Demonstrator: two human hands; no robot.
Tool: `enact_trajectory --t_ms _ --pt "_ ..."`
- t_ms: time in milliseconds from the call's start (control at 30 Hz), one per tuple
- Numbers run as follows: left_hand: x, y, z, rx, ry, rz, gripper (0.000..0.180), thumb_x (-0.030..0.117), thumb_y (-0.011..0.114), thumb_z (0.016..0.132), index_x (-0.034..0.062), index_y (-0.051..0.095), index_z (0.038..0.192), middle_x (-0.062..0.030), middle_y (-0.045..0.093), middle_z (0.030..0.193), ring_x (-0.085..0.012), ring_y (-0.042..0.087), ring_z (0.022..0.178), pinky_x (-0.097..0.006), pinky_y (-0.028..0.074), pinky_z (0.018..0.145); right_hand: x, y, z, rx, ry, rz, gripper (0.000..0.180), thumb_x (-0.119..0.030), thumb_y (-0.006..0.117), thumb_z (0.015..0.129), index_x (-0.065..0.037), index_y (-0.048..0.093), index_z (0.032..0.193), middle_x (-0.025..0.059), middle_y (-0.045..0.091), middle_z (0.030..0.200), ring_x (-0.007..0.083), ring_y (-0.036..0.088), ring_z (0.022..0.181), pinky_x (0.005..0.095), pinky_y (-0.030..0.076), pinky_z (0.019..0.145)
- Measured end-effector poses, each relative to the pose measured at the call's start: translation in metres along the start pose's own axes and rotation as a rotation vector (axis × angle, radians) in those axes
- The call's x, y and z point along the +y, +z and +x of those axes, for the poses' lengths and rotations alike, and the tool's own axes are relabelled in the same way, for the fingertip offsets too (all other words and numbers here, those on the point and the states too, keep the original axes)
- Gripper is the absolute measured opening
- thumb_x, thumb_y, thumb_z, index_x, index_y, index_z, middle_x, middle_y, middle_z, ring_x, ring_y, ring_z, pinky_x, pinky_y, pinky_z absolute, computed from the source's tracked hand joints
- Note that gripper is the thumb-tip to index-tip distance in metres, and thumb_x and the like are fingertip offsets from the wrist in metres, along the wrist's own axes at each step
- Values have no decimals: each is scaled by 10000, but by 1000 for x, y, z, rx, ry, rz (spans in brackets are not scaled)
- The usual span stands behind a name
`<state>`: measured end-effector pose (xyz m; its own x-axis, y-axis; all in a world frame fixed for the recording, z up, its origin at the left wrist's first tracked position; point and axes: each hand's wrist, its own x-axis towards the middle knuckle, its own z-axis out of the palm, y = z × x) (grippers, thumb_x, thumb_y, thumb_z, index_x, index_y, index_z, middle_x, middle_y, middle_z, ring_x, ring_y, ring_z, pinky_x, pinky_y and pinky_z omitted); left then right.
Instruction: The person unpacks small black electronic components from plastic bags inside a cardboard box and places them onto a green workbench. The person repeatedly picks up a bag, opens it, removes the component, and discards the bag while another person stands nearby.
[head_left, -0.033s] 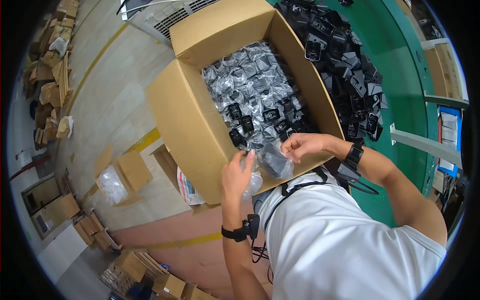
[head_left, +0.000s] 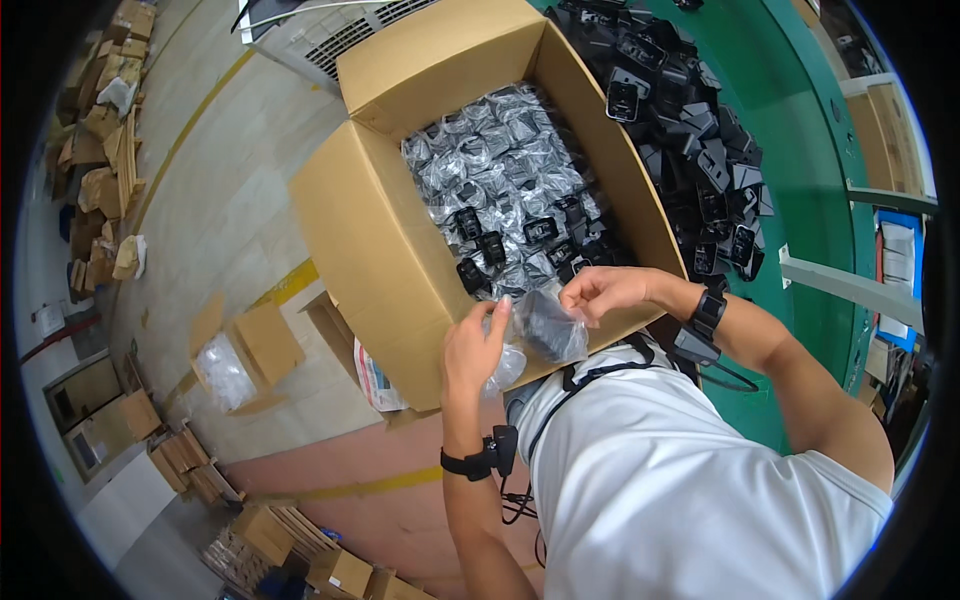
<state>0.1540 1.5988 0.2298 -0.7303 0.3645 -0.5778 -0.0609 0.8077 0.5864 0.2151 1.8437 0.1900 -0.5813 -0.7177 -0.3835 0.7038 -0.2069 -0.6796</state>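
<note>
Nothing has shifted since the earlier frame: both hands sit exactly where they were. Left hand [head_left: 472, 345] and right hand [head_left: 607, 291] together hold a clear plastic bag [head_left: 540, 335] with a black part inside it, just over the near rim of the open cardboard box [head_left: 365, 215]. The left fingers are curled onto the bag's left side, clamped on the film; the right fingertips pinch its upper edge. Each wrist carries a black strap-on device.

At 12 o'clock from the bag, the box is filled with more bagged black parts [head_left: 505, 165], a few unbagged ones lying near its front. At 2 o'clock, on the green table [head_left: 800, 150], lies a heap of loose black parts [head_left: 690, 130]. At 9 o'clock, on the floor, a smaller open carton [head_left: 262, 345] holds clear plastic, and stacked flattened cardboard [head_left: 100, 150] lies further off at 10 o'clock.
</note>
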Motion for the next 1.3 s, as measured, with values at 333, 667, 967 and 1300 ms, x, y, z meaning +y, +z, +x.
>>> enact_trajectory --t_ms 333,667,967,1300 --pt "-12 23 15 -356 151 -851 496 417 333 997 -5 523 1176 -41 560 1086 -130 487 1023 -265 367 909 -18 13 11 21 -157 54 208 -11 556 685 24 608 883 -17 575 748 41 503 672 218 418 612" --pt "-5 72 29 -667 -289 -1339 567 532 488 901 39 515 1179 -69 588 944 -160 574 855 -287 467 773 -41 12 -19 208 -476 389 428 -177 640 696 49 608 1058 67 648 942 113 590 804 266 468 738" --pt "-18 54 27 -406 98 -1041 360 408 540 921 59 582 1000 17 571 872 -72 516 778 -206 411 726 -53 13 -24 220 -209 -1009 153 -132 585 651 -1 510 633 130 503 555 278 472 493 370 380 510" --pt "-46 63 -3 -387 26 -905 208 182 598 894 61 555 729 57 494 738 -40 420 688 -223 368 640 -13 0 5 49 -117 -606 126 -88 586 710 -7 577 805 74 588 659 195 582 607 318 460 577"
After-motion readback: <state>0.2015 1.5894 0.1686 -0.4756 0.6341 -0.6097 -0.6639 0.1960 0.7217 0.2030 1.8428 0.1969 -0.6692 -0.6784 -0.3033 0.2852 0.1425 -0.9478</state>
